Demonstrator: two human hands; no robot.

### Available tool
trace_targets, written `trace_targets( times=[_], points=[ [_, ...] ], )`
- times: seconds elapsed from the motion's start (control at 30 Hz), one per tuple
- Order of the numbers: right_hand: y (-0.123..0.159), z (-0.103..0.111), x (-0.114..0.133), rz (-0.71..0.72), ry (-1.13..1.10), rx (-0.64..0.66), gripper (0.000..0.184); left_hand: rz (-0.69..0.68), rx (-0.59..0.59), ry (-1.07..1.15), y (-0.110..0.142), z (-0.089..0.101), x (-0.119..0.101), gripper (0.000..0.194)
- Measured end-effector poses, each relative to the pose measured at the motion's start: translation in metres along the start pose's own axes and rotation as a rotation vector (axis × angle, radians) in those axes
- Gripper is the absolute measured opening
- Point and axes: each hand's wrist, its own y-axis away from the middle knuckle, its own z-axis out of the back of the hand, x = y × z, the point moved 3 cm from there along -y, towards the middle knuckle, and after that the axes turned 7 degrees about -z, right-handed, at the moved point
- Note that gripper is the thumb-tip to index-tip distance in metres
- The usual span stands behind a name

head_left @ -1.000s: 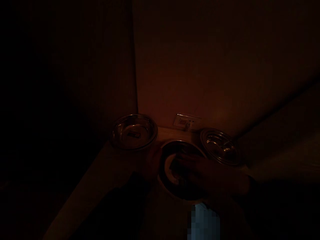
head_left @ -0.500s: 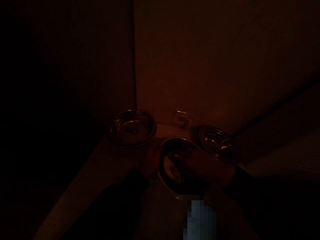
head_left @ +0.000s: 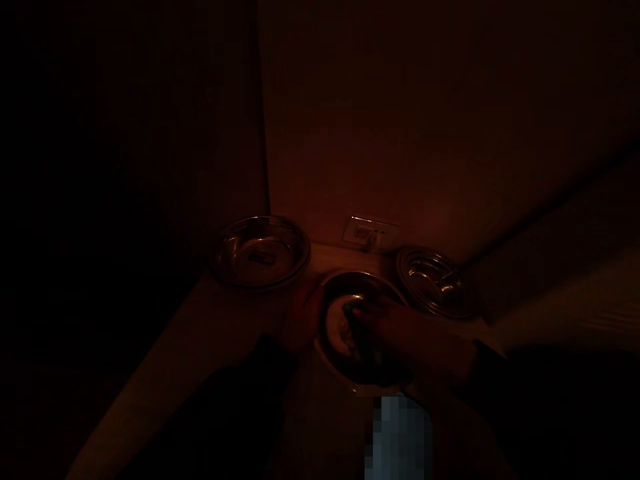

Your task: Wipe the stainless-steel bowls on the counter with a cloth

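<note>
The light is very dim. In the head view a round metal bowl (head_left: 335, 373) stands on the table, with pale and dark patches at its bottom. My left hand (head_left: 303, 313) is at the bowl's left rim, its thumb side against the edge. My right hand (head_left: 400, 327) reaches in over the right side, fingers bent down toward the bottom. Something dark lies under those fingers, too dim to name.
A wider metal basin (head_left: 260, 257) sits at the back left of the wooden table (head_left: 160, 360). Behind on the right are shallow metal dishes (head_left: 433, 280). A wall socket (head_left: 370, 231) is just above the tabletop. A blurred pale patch (head_left: 403, 437) fills the near edge.
My right hand has shifted slightly inside the bowl, baring more of its bottom. My left hand stays at the rim. The whole view has moved a little.
</note>
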Motion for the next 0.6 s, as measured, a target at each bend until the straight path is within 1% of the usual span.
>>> trace_targets(
  times=[0.1,0.2,0.23,0.33,0.4,0.5,0.6],
  points=[
    [-0.011,-0.005,-0.002,-0.003,0.103,-0.025,0.044,0.008,0.006,-0.007,-0.002,0.0,0.003,0.038],
    [-0.011,0.002,-0.003,-0.004,0.135,-0.038,0.039,0.021,-0.017,-0.033,-0.002,-0.001,0.003,0.039],
    [-0.009,0.005,-0.003,-0.009,0.122,-0.022,0.037,0.019,-0.027,-0.038,-0.002,-0.001,0.002,0.039],
    [0.001,0.012,-0.002,-0.009,0.017,0.081,0.032,-0.01,-0.051,-0.056,-0.002,-0.002,-0.002,0.037],
    [0.007,0.014,-0.002,-0.001,-0.075,0.11,0.029,-0.029,-0.041,-0.06,-0.002,-0.002,-0.003,0.036],
    [0.008,0.012,-0.003,-0.012,-0.168,0.056,0.026,-0.023,-0.012,-0.048,-0.003,-0.003,-0.004,0.037],
    [0.003,0.008,-0.005,-0.045,-0.166,0.0,0.026,0.007,-0.02,-0.07,-0.002,-0.002,-0.002,0.037]
  ],
)
